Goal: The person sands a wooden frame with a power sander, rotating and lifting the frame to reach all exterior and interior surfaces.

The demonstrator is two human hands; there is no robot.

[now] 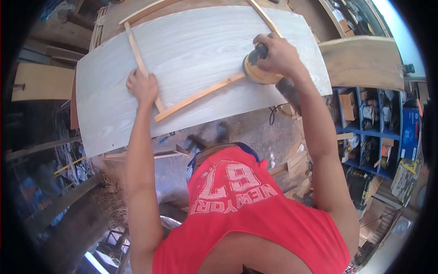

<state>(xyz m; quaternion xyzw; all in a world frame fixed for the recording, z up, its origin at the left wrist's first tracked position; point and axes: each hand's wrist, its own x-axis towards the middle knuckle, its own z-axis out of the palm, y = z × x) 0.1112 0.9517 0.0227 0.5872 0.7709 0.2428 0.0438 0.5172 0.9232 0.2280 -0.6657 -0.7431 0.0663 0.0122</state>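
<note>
A frame of narrow wooden strips point(196, 97) lies on a pale grey board with wood grain point(196, 55). My left hand point(142, 86) is closed around the frame's left strip point(133, 44), near the corner closest to me. My right hand point(279, 57) grips the top of a yellow and black orbital sander point(260, 68). The sander sits over the right end of the near strip and hides that corner. From its rear a dark dust canister point(288, 92) points back toward me. Above my right hand, the frame's right strip point(265, 18) runs away from me.
Blue shelving point(360, 130) with compartments of tools and offcuts stands at the right. A wide wooden plank point(365, 63) lies beyond the board's right end. A cable loop point(272, 115) hangs at the near edge. Timber and a yellowish cabinet panel point(43, 82) are on the left.
</note>
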